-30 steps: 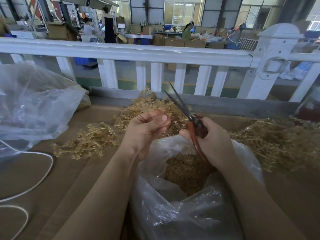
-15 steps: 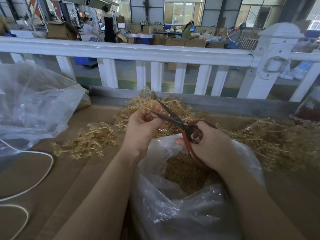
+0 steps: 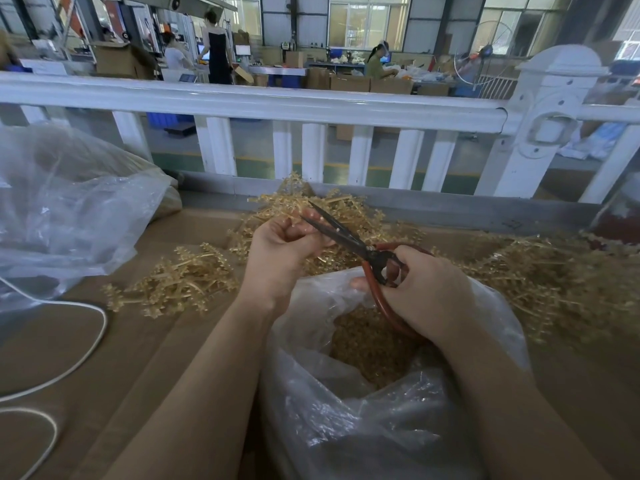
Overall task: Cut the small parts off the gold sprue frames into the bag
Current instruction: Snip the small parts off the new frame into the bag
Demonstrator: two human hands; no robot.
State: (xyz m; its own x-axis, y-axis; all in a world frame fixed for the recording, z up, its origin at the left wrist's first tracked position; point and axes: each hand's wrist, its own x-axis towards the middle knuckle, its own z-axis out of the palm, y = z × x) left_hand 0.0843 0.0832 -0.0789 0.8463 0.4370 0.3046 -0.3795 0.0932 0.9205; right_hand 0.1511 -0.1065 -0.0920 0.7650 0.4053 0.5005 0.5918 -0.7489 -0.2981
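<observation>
Gripping a small piece of gold sprue frame (image 3: pixel 294 221) between curled fingers and thumb, the left hand (image 3: pixel 282 252) holds it up just above the open mouth of the clear plastic bag (image 3: pixel 346 410). The right hand (image 3: pixel 420 294) has its fingers curled through the red handles of a pair of scissors (image 3: pixel 349 242), so both grips are closed on something.

What has changed over the last second: the scissors pointed up and away from the left hand a second ago, with their blades nearly together. Half a second ago they had swung down and opened toward the left fingers. Now the dark blades are parted and their tips reach right to the piece the left hand pinches. The piece itself is mostly hidden by the fingers, so whether a blade already bites into it cannot be told.

For the task, this reads as a fresh cut being lined up: the hands sit over the bag, so a snipped part should drop straight in. The bag already holds a deep heap of cut gold parts (image 3: pixel 370 344).

More uncut frames lie on the brown worktop (image 3: pixel 138 358): a small cluster (image 3: pixel 176 284) to the left, a pile (image 3: pixel 311 209) behind the hands, and a larger heap (image 3: pixel 540 271) to the right. Plenty of work appears to remain.

A second clear bag (image 3: pixel 69 209) and a white cord (image 3: pixel 79 362) lie at the left.
</observation>
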